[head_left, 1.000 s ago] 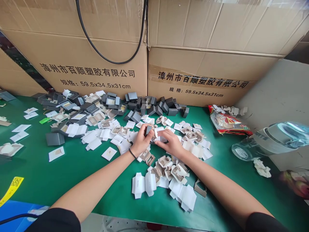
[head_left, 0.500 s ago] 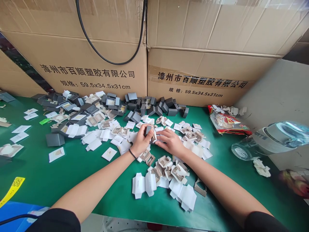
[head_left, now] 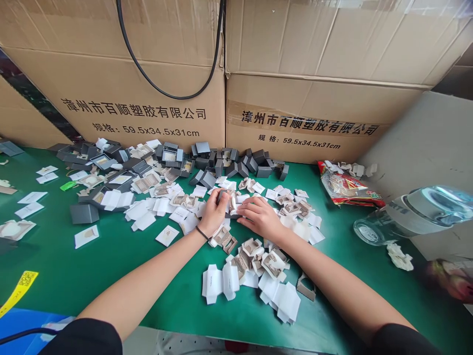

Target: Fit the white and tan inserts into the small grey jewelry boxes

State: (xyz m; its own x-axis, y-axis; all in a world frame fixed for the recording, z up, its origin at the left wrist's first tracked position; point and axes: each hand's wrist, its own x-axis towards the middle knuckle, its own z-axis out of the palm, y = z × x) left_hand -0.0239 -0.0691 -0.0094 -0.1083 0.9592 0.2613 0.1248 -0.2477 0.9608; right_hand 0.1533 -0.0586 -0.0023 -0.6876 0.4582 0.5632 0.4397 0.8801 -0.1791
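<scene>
My left hand [head_left: 214,213] is closed around a small dark grey box [head_left: 223,195], its thumb lying along the side. Most of that box is hidden by the fingers. My right hand [head_left: 260,216] is just to the right, fingers stretched toward the box and a little apart. Its fingertips meet a pale piece between the hands; whether they grip it I cannot tell. Beneath and around both hands lie white printed cards [head_left: 167,235], folded white paper pieces [head_left: 214,284] and grey-brown cardboard inserts [head_left: 225,240].
Dark grey boxes [head_left: 84,213] are heaped along the back of the green table [head_left: 177,291], before large cardboard cartons [head_left: 148,79]. At the right are a red snack bag [head_left: 347,190], a clear bottle [head_left: 414,214] and crumpled tissue [head_left: 400,257]. A black cable [head_left: 162,91] hangs above.
The grey box has turned and lowered slightly in my left hand. The pale piece that stood up between the hands is now lower, and my right fingers have flattened over that spot.
</scene>
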